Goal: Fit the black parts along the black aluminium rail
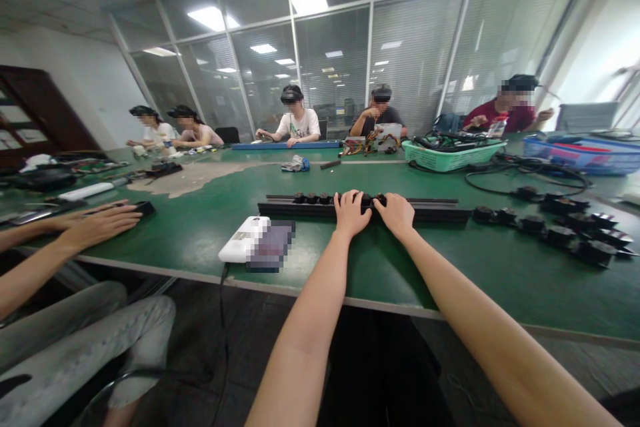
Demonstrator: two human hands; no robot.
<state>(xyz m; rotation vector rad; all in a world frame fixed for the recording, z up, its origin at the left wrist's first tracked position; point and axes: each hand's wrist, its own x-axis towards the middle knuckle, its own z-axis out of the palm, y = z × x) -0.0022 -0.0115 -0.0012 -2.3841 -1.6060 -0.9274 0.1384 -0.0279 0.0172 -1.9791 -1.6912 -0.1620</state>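
Observation:
A long black rail (440, 214) lies crosswise on the green table, with several small round black parts (311, 198) in a row along it. My left hand (351, 213) rests over the middle of the rail, its fingers bent onto the black parts. Just to its right, my right hand (397, 212) is curled at a black part on the same rail, thumb and fingertips close to it. What lies under the fingertips of both hands is mostly hidden.
Left of my arms lie a white power bank (244, 240) and a blurred phone (273, 245). Loose black parts (559, 235) are spread at the right. Farther back stand a green basket (454, 157) and a blue basket (590, 159). A neighbour's hands (103, 220) rest at the left.

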